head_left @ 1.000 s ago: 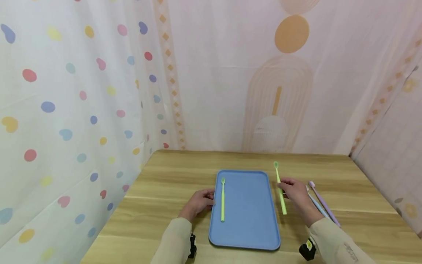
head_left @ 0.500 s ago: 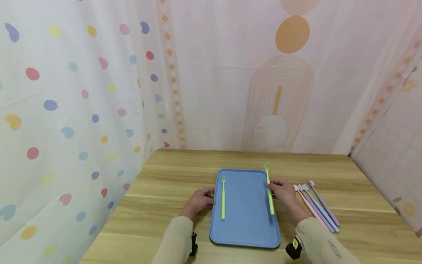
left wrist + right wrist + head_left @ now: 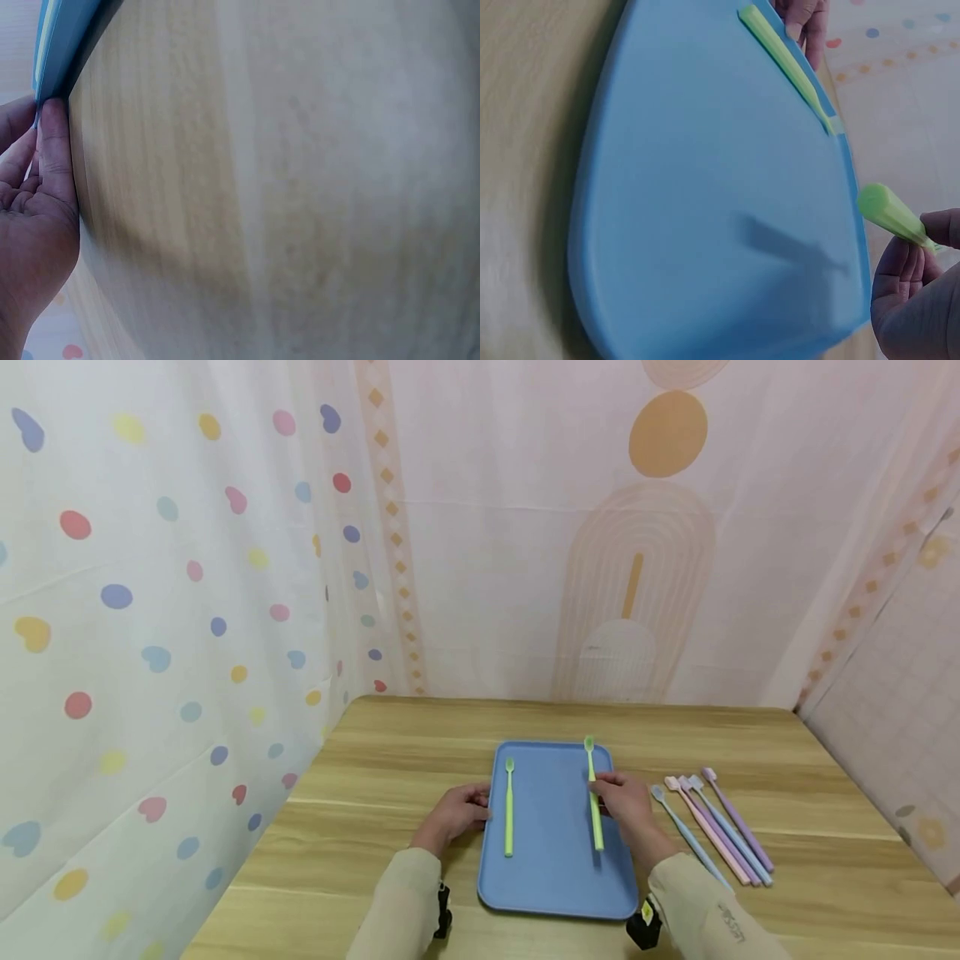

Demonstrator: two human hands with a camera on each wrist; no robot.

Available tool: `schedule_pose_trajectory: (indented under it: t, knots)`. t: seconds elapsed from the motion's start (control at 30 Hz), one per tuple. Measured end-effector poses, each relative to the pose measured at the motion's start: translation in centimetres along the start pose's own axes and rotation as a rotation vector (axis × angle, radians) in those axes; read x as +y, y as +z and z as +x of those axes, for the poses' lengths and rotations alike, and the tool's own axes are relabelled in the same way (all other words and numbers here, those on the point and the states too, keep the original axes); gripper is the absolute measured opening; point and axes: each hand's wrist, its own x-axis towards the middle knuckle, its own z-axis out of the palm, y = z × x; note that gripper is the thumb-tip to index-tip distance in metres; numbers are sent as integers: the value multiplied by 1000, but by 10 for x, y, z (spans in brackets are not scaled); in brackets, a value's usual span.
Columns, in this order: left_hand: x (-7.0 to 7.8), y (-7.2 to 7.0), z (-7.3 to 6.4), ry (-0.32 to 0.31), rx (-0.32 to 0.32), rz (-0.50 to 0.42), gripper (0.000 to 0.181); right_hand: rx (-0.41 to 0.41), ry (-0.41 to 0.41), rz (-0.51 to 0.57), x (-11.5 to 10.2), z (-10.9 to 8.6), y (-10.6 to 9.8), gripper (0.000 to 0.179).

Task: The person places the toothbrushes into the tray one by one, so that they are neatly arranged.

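Observation:
A blue tray (image 3: 551, 881) lies on the table, and a yellow-green toothbrush (image 3: 509, 818) rests on it along the left side. My left hand (image 3: 455, 817) holds the tray's left rim; in the left wrist view its thumb and fingers meet at the edge. Over the right part of the tray, my right hand (image 3: 628, 802) pinches a second yellow-green toothbrush (image 3: 597, 827) by the middle of its handle, head pointing away from me. In the right wrist view this toothbrush's handle end (image 3: 881, 206) is raised and its shadow falls on the tray.
Right of the tray, several toothbrushes lie on the wooden table (image 3: 405, 752): a blue one (image 3: 690, 835) partly behind my sleeve, a pink one (image 3: 712, 835), and purple and blue ones, with a purple one (image 3: 738, 822) outermost. Patterned curtains (image 3: 480, 568) stand behind the table.
My right hand has carried its yellow-green toothbrush leftward, from beside the tray to above its right part. More toothbrushes on the right have come into view. My left hand has stayed at the rim.

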Motion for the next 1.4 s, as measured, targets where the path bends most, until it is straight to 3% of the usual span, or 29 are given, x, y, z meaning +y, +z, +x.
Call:
schedule_pose_trajectory:
  t: [0.33,0.6,1.1,1.4]
  knots:
    - [-3,3,0,-5,1,-11,52,-27,-5,-6,-1,-3,16,29]
    - [-4,1,-1,-12,-6,-15,51,-27,48,-27,3,-6,34,27]
    - [-4,0,-4,-4,-11,-31,49,-44,31,-47,16,-6,64,27]
    - [-4,1,-6,6,-8,-40,49,-6,19,-134,22,-6,83,25]
